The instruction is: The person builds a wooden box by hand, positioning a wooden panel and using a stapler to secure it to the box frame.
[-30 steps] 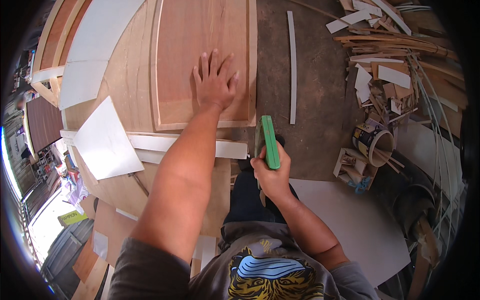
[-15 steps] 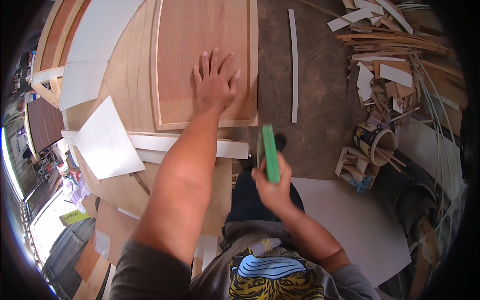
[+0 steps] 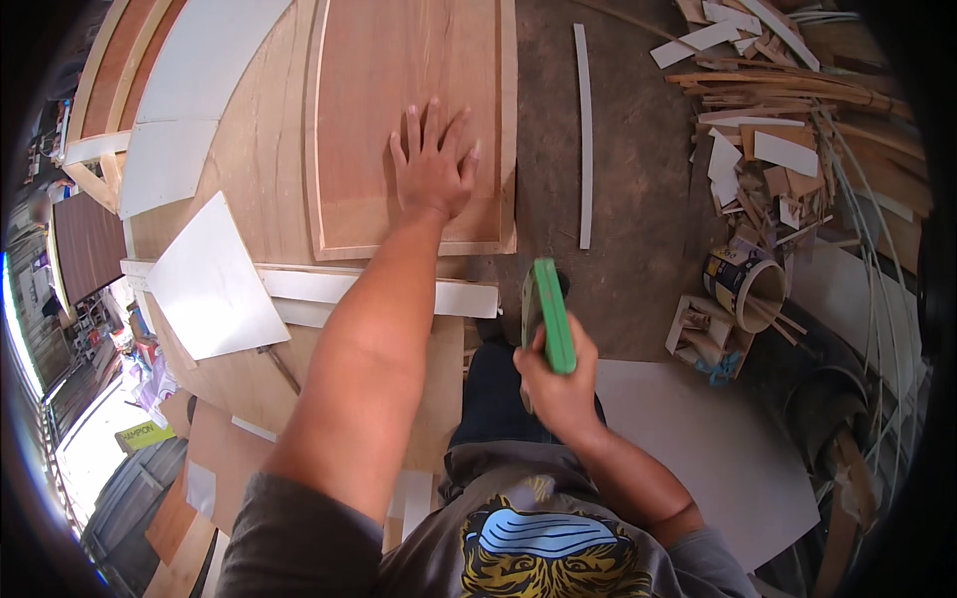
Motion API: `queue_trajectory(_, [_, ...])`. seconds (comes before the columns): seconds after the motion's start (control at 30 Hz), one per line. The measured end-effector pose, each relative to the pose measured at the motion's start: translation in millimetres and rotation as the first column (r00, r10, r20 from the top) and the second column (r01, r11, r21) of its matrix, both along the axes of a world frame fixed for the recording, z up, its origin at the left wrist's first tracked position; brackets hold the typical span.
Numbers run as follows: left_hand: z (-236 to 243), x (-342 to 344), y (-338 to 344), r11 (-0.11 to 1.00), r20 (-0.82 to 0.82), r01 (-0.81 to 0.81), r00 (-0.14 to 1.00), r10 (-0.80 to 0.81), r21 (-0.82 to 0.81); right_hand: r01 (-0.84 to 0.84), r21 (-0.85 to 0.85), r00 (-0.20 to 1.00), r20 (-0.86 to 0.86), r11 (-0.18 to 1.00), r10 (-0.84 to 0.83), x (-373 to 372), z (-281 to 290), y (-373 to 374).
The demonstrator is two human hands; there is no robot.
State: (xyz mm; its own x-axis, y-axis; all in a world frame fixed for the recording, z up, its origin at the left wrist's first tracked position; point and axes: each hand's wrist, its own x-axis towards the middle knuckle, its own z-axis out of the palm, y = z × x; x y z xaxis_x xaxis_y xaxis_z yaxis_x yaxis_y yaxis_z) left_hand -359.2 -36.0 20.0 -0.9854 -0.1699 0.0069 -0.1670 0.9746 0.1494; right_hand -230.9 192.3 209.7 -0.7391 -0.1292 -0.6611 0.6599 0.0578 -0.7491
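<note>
My left hand (image 3: 435, 177) lies flat with its fingers spread on a reddish-brown wooden panel (image 3: 354, 110). Pale wooden strips form a raised border (image 3: 508, 130) along the panel's edges. Close to my body, my right hand (image 3: 566, 391) is closed around a hand tool with a long, narrow green body (image 3: 554, 317). The tool's lower side looks greyish and is partly covered by my fingers, so its exact kind cannot be made out. It is held up in the air, apart from the panel, just past the panel's near right corner.
White-faced strips (image 3: 459, 299) and a white board piece (image 3: 214, 289) lie near the panel. A thin grey strip (image 3: 584, 140) is on the floor. Wood offcuts (image 3: 778, 149), a bucket with sticks (image 3: 738, 289) and a small wooden box (image 3: 696, 337) stand at right.
My right hand and the green tool have moved slightly right and toward my body, and the tool has tilted a little. My left hand stays on the panel.
</note>
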Motion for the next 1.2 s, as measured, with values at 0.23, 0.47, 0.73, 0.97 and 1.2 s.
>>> queue_trajectory(0.23, [0, -1, 3, 1.000, 0.027, 0.004, 1.000, -0.005, 0.003, 0.051, -0.044, 0.998, 0.047, 0.998, -0.049, -25, -14, -6])
queue_trajectory(0.47, [3, -2, 0, 1.000, 0.013, 0.009, 1.000, -0.009, 0.020, 0.055, 0.003, 0.997, 0.048, 0.998, -0.055, -29, -16, -22])
queue_trajectory(0.73, [5, -4, 2, 1.000, -0.008, 0.006, 1.000, -0.006, 0.017, 0.055, 0.024, 0.998, 0.031, 0.998, -0.056, -30, -20, -23])
queue_trajectory(0.97, [8, 2, -10, 1.000, 0.004, -0.013, 1.000, 0.013, 0.002, 0.023, -0.030, 0.998, 0.053, 0.999, -0.022, -20, -7, -22])
queue_trajectory(1.2, [9, -2, -5, 1.000, 0.012, -0.010, 1.000, 0.010, 0.025, -0.015, 0.049, 1.000, 0.018, 0.999, 0.014, -6, -1, -17])
